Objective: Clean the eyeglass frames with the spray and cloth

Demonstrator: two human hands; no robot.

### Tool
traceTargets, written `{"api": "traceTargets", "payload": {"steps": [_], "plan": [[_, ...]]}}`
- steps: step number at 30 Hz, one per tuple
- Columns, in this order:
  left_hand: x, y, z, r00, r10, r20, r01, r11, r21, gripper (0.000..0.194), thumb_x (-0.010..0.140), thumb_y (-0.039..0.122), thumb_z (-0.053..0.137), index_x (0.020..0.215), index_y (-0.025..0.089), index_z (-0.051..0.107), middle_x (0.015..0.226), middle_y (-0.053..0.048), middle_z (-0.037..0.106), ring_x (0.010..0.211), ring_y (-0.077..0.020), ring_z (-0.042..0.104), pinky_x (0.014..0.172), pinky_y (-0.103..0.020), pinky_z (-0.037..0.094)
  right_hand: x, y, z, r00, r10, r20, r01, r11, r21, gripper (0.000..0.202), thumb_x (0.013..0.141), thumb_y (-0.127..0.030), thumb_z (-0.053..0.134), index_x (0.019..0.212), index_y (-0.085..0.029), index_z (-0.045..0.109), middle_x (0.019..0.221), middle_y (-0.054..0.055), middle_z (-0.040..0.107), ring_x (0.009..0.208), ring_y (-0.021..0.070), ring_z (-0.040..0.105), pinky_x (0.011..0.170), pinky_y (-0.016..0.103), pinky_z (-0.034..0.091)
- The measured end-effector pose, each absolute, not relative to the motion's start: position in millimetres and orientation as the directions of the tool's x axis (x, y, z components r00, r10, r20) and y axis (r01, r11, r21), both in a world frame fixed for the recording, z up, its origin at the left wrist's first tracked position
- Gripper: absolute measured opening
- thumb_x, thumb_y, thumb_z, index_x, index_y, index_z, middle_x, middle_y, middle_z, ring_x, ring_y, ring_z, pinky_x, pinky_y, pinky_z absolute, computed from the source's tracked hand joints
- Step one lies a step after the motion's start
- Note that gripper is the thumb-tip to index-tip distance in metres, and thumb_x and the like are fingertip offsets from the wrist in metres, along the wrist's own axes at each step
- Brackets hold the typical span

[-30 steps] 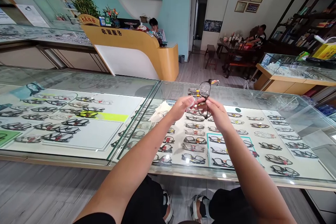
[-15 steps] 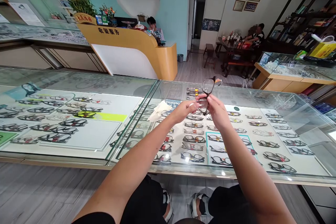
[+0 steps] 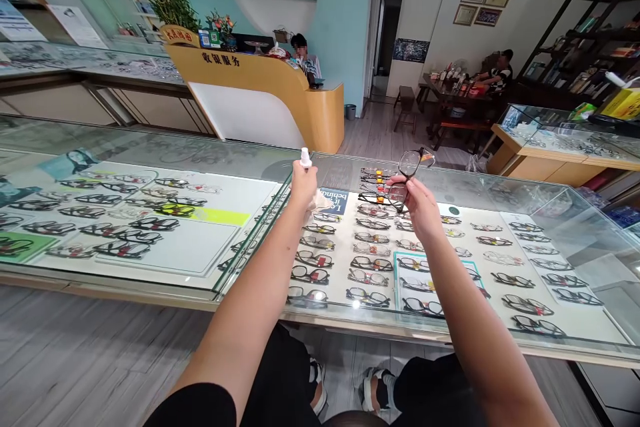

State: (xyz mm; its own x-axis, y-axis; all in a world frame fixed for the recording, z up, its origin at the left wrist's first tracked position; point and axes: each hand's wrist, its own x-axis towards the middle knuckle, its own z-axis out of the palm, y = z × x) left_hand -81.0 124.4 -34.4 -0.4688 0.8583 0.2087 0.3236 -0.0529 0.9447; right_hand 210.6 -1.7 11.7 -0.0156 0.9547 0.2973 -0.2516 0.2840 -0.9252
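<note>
In the head view, my left hand [image 3: 303, 185] is closed around a small bottle with a white spray top [image 3: 305, 159], which points upward. A pale cloth [image 3: 320, 203] lies on the glass just beside and partly behind that hand. My right hand [image 3: 421, 207] grips a pair of dark-framed eyeglasses [image 3: 411, 178] in its fingers, one lens tilted up above the hand and the other below. The glasses are above the glass-topped display case [image 3: 345, 320], where several rows of spectacle frames [image 3: 371, 263] show through the top.
Another glass case [image 3: 165, 280] with more frames adjoins on the left. Beyond stands a wooden cashier counter [image 3: 325, 113], with a person [image 3: 306, 61] seated behind it. A further person sits at a dark table [image 3: 450, 88] at the back right. A side case [image 3: 550, 140] is at the right.
My left hand has moved left, away from the glasses, to beside the cloth, and the white spray top now shows above it. My right hand still holds the glasses.
</note>
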Motion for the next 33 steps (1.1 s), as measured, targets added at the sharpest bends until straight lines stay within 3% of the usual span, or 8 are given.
{"api": "traceTargets", "payload": {"steps": [3, 8, 22, 25, 27, 29, 31, 33], "plan": [[-98.3, 131.5, -41.0, -0.550, 0.822, 0.147, 0.305, 0.033, 0.952, 0.019, 0.092, 0.020, 0.064, 0.107, 0.024, 0.054, 0.103, -0.003, 0.062, 0.099, -0.0235, 0.061, 0.098, -0.038, 0.047, 211.3, -0.2, 10.4, -0.016, 0.958, 0.287, -0.238, 0.275, -0.931, 0.037, 0.096, -0.056, 0.070, 0.111, -0.023, 0.079, 0.118, 0.008, 0.081, 0.108, 0.0259, 0.076, 0.100, 0.041, 0.060], [-112.3, 138.5, -49.9, -0.592, 0.801, 0.089, 0.285, 0.105, 0.953, 0.023, 0.092, 0.016, 0.064, 0.113, 0.021, 0.057, 0.104, -0.005, 0.062, 0.102, -0.0232, 0.063, 0.098, -0.036, 0.049, 213.6, 2.6, 8.3, -0.034, 0.962, 0.271, -0.223, 0.257, -0.940, 0.040, 0.096, -0.058, 0.070, 0.113, -0.023, 0.078, 0.120, 0.009, 0.081, 0.108, 0.0260, 0.076, 0.100, 0.041, 0.059], [-101.9, 137.8, -58.2, -0.518, 0.854, 0.054, 0.361, 0.161, 0.918, 0.026, 0.093, 0.012, 0.066, 0.117, 0.021, 0.061, 0.113, -0.006, 0.070, 0.102, -0.0204, 0.069, 0.096, -0.034, 0.051, 212.5, 2.3, 4.4, -0.057, 0.960, 0.273, -0.229, 0.253, -0.940, 0.036, 0.099, -0.055, 0.069, 0.112, -0.024, 0.080, 0.120, 0.008, 0.080, 0.110, 0.0253, 0.074, 0.098, 0.039, 0.059], [-95.0, 132.7, -53.6, -0.516, 0.854, 0.063, 0.393, 0.171, 0.903, 0.031, 0.091, 0.014, 0.069, 0.120, 0.021, 0.059, 0.117, -0.009, 0.069, 0.108, -0.0238, 0.070, 0.100, -0.038, 0.052, 212.0, 2.3, 4.1, -0.063, 0.961, 0.270, -0.228, 0.249, -0.941, 0.036, 0.099, -0.055, 0.068, 0.112, -0.024, 0.081, 0.118, 0.008, 0.081, 0.113, 0.0254, 0.074, 0.101, 0.039, 0.059], [-88.4, 124.8, -43.7, -0.572, 0.814, 0.106, 0.421, 0.180, 0.889, 0.048, 0.088, 0.017, 0.076, 0.129, 0.021, 0.052, 0.136, -0.016, 0.062, 0.128, -0.0300, 0.064, 0.111, -0.044, 0.048, 211.6, 1.8, 4.8, -0.061, 0.963, 0.263, -0.231, 0.243, -0.942, 0.035, 0.099, -0.055, 0.069, 0.111, -0.024, 0.081, 0.118, 0.007, 0.081, 0.112, 0.0245, 0.074, 0.100, 0.038, 0.059], [-80.9, 112.7, -28.3, -0.631, 0.736, 0.246, 0.499, 0.142, 0.855, 0.063, 0.084, 0.021, 0.081, 0.136, 0.021, 0.046, 0.152, -0.021, 0.049, 0.146, -0.0348, 0.050, 0.122, -0.050, 0.039, 211.3, 0.8, 6.2, -0.058, 0.964, 0.261, -0.234, 0.241, -0.942, 0.035, 0.098, -0.054, 0.069, 0.111, -0.024, 0.081, 0.118, 0.007, 0.080, 0.108, 0.0234, 0.074, 0.099, 0.037, 0.059], [-73.8, 97.8, -11.2, -0.561, 0.714, 0.418, 0.625, 0.035, 0.780, 0.053, 0.086, 0.024, 0.080, 0.130, 0.022, 0.049, 0.146, -0.018, 0.054, 0.141, -0.0345, 0.053, 0.120, -0.049, 0.040, 211.4, -0.2, 7.7, -0.053, 0.963, 0.263, -0.224, 0.245, -0.943, 0.035, 0.098, -0.055, 0.069, 0.111, -0.024, 0.081, 0.118, 0.007, 0.080, 0.107, 0.0231, 0.073, 0.098, 0.037, 0.059], [-68.6, 83.6, 1.5, -0.331, 0.836, 0.438, 0.707, -0.087, 0.702, 0.028, 0.092, 0.028, 0.075, 0.112, 0.024, 0.057, 0.119, -0.011, 0.066, 0.116, -0.0308, 0.064, 0.107, -0.044, 0.047, 211.8, -1.1, 9.2, -0.053, 0.965, 0.258, -0.215, 0.241, -0.946, 0.036, 0.098, -0.056, 0.069, 0.111, -0.024, 0.080, 0.117, 0.007, 0.080, 0.107, 0.0234, 0.073, 0.097, 0.038, 0.059]]}}
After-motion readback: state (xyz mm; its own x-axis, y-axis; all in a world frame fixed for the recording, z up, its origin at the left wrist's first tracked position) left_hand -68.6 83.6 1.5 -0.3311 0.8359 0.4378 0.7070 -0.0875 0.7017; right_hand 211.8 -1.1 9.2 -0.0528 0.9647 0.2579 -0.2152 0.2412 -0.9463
